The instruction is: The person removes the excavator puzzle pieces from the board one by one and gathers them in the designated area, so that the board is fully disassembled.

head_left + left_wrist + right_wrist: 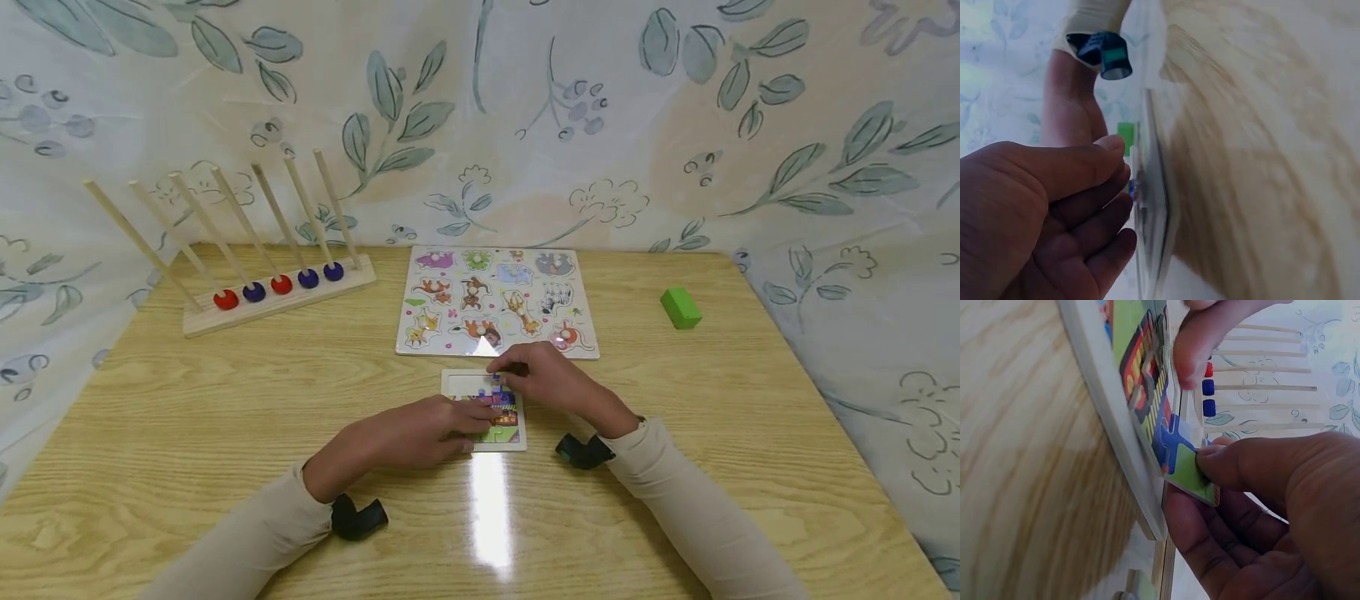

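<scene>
A small jigsaw puzzle tray [461,383] lies at the middle of the table, with a colourful picture in its lower part and a bare pale strip along the top. My left hand [427,429] reaches in from the left, its extended fingers resting on the fitted pieces. At the tray's upper right corner, my right hand [551,379] pinches a green and blue puzzle piece [1188,472] between thumb and fingers. In the right wrist view that piece tilts up from the tray, its inner edge against the other pieces. The left hand [1041,212] appears to hold nothing.
Behind the tray lies a peg puzzle board [491,304] with animal shapes. A wooden rack [315,293] of upright rods with red and blue beads stands back left. A green block [681,308] sits at the right. A patterned cloth [480,125] hangs behind the table.
</scene>
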{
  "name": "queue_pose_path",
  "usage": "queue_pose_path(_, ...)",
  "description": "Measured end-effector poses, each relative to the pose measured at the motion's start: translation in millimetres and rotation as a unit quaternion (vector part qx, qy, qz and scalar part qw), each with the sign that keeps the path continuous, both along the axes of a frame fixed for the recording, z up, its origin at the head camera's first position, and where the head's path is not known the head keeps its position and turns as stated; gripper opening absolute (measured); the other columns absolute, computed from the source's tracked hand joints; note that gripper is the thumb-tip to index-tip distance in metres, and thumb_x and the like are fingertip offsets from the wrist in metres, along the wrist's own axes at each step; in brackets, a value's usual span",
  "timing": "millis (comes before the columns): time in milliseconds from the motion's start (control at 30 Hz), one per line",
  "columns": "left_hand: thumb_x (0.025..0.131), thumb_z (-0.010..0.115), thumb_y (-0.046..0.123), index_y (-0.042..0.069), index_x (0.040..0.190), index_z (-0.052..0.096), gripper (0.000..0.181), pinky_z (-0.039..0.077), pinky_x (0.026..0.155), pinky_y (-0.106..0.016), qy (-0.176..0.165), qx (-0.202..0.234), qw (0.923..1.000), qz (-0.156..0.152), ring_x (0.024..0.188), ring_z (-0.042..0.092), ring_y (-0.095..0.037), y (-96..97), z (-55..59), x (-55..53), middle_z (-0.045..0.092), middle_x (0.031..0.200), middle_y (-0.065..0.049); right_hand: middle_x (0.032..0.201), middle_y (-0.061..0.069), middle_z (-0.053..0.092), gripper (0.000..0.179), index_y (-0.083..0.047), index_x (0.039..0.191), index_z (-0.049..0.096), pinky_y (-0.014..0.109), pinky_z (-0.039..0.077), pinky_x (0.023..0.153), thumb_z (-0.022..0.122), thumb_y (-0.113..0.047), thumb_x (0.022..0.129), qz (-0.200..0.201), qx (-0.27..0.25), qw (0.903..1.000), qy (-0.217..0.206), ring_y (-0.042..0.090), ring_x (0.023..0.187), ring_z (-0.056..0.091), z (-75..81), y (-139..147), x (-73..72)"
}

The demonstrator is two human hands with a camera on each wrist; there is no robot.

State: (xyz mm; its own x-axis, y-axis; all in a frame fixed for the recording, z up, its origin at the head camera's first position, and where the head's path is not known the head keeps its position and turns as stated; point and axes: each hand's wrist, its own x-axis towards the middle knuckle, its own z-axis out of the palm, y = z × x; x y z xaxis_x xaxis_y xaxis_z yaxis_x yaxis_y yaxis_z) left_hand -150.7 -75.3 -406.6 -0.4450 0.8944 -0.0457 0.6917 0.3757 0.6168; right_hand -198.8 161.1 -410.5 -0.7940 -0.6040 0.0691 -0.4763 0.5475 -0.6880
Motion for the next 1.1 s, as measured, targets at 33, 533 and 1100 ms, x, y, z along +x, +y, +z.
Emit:
queue_pose_path(33,0.101,0.054,0.012,0.004,0.141,0.051,0.041,0.036,0.108,-0.034,-0.001,-0.007,1.0000,0.001,0.138,0.034,-0.017,0.6,-1.0,-0.3,0.043,0.149,-0.004,0.099,0.002,0.071,0.016,-0.004,0.103,0.075,0.026,0.052,0.072,0.065,0.000,0.091,0.001,-0.001,1.0000,-0.001,0.008,0.085,0.062,0.1,-0.3,-0.1)
queue_pose_path(533,0.100,0.056,0.014,0.002,0.140,0.052,0.042,0.034,0.109,-0.037,0.034,-0.050,0.9982,-0.006,0.138,0.036,-0.021,2.2,-3.1,-1.4,0.043,0.148,-0.008,0.104,0.007,0.071,0.019,-0.001,0.106,0.074,0.029,0.053,0.080,0.062,0.003,0.091,-0.011,-0.017,0.9988,-0.045,0.015,0.096,0.065,1.0,-1.8,-2.3)
queue_pose_path(1100,0.101,0.054,0.017,0.004,0.139,0.054,0.040,0.037,0.107,-0.036,0.026,-0.050,0.9984,0.005,0.137,0.038,-0.018,4.2,-2.2,2.6,0.045,0.148,-0.005,0.099,0.010,0.071,0.018,0.002,0.106,0.073,0.028,0.053,0.062,0.062,-0.001,0.094,-0.053,-0.042,0.9923,-0.104,0.014,0.068,0.064,6.2,-10.6,-2.1)
